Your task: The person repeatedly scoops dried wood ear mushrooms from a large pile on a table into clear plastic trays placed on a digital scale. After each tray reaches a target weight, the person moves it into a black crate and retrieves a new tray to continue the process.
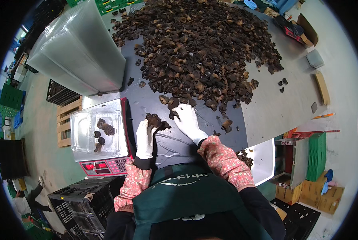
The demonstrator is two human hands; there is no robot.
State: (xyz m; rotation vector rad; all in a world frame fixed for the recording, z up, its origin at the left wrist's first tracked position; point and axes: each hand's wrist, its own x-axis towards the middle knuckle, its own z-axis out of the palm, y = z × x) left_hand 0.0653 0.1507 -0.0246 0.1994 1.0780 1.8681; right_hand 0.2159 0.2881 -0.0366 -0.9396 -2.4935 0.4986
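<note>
A large heap of dark brown wood ear mushrooms (203,48) spreads over the table in front of me. My left hand (144,139), in a white glove, is closed around a small clump of wood ear (153,120). At the near edge of the heap, my gloved right hand (187,120) has its fingertips on a dark wood ear piece (173,103); its underside grip is partly hidden. To the left, a digital scale (101,166) with a red front panel carries an open clear plastic clamshell box (116,150). Several wood ear pieces (107,128) lie inside the box.
Behind the scale stands a tall stack of clear plastic boxes (83,51). A white tub (264,165) with wood ear in it sits by my right elbow. Black crates (86,201) are at lower left, beyond a wooden pallet (63,123). Loose pieces (227,126) dot the table.
</note>
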